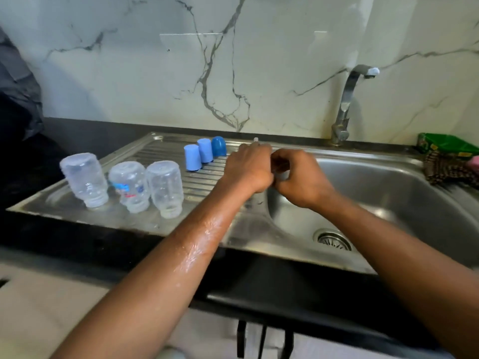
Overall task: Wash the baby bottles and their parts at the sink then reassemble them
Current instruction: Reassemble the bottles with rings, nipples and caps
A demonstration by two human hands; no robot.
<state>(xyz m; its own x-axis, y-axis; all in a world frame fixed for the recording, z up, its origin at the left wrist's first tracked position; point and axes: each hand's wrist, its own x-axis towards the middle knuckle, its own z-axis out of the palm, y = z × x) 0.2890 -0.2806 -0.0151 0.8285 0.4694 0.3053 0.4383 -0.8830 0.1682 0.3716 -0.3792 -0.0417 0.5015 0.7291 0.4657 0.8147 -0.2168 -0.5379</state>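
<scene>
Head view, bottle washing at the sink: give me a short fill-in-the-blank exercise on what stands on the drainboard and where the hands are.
1. ____ clear bottles stand mouth-down on the drainboard.
2. The three caps behind them are coloured ____.
3. The left hand and right hand meet at the basin's ____ edge.
4. No water runs from the ____.

Missing words: three; blue; left; tap

Small part between hands (pixel 274 172) mostly hidden.
</scene>
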